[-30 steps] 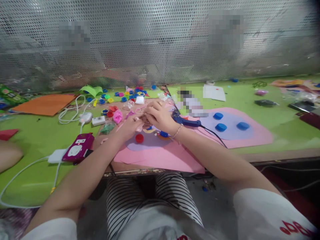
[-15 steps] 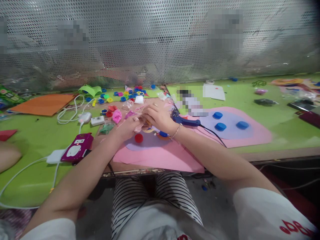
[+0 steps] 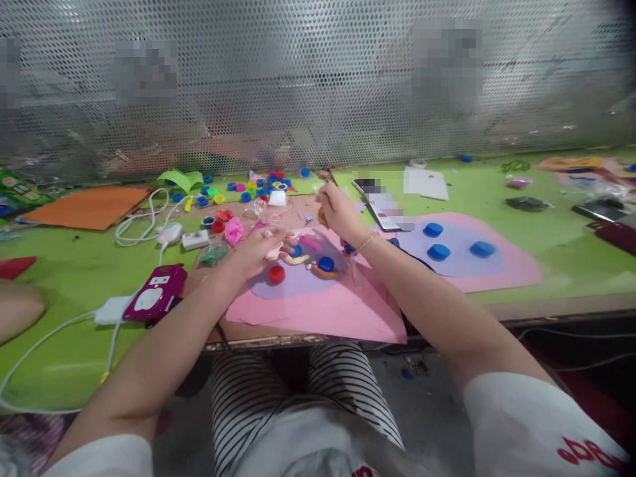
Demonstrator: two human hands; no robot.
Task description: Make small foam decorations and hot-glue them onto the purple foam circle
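Green tabletop (image 3: 74,265) carries 3 blue caps (image 3: 440,252) on paper (image 3: 517,268).

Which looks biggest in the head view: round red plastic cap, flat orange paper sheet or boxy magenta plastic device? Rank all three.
Flat orange paper sheet
Boxy magenta plastic device
Round red plastic cap
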